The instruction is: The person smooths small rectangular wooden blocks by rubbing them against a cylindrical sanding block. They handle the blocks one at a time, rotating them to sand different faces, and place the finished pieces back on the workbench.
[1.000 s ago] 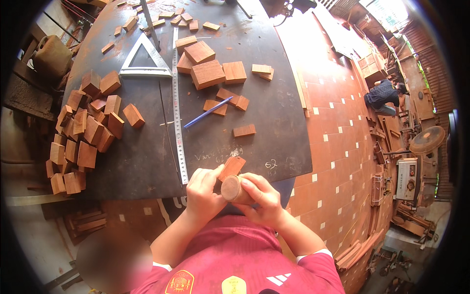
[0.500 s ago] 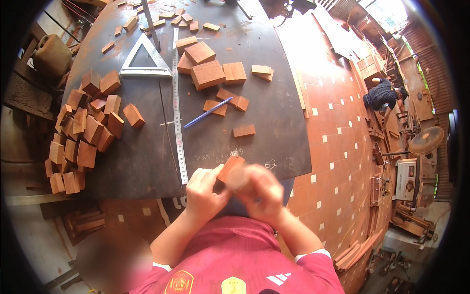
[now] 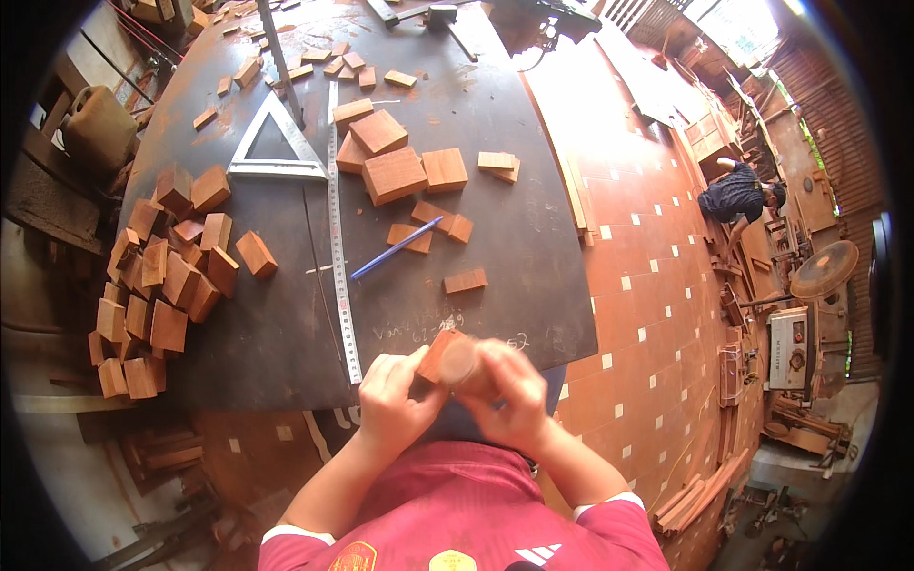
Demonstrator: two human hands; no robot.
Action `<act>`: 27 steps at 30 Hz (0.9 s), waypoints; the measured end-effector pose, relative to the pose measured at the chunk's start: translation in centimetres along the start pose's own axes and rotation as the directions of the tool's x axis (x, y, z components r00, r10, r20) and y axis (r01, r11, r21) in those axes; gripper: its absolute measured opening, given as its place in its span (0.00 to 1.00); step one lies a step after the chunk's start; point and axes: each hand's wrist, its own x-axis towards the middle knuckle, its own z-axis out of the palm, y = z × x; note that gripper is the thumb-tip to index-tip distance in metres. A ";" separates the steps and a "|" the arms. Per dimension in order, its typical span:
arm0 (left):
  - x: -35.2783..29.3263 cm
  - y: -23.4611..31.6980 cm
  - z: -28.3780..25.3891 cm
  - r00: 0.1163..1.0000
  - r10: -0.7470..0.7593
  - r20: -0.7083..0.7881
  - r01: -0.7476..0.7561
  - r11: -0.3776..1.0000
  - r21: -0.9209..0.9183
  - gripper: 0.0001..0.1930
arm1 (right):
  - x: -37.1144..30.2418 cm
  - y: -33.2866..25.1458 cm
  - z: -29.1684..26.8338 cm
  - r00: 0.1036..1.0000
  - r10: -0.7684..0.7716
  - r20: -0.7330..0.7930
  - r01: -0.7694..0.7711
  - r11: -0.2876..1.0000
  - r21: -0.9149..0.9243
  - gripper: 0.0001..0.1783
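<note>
Close to my body, at the table's near edge, my left hand grips a small reddish-brown wooden block between thumb and fingers. My right hand is closed on a round, flat-ended, tan-grey piece, which overlaps the block's right side in view. Motion blurs this round piece and the right fingers, so its kind is unclear. Just beyond the hands lies a single wooden block. A blue pen rests across two more blocks, and a white measuring tape strip runs along the dark table.
A large heap of wooden blocks covers the table's left side. Bigger blocks lie farther back, near a white triangular frame. Small offcuts are scattered at the far end. A co-worker bends over at the far right.
The view has shifted slightly, so the table sits lower in it. My hands keep the block and round piece together, with the right hand still blurred. A blurred shape at lower left has gone.
</note>
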 end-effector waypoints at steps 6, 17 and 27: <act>0.1 0.0 0.2 0.998 0.061 0.010 -0.061 0.997 0.039 0.25 | 0.7 0.5 -1.4 0.997 0.078 0.004 -0.078 0.996 -0.041 0.38; 0.1 0.3 0.0 1.000 0.007 0.012 -0.008 1.000 0.015 0.23 | -0.5 -1.7 -0.2 0.994 -0.001 0.107 -0.009 0.995 0.100 0.40; 0.2 0.6 -0.3 0.998 -0.066 0.013 0.067 0.998 -0.011 0.22 | -0.4 -0.2 0.2 1.000 0.004 0.004 -0.004 1.000 0.022 0.39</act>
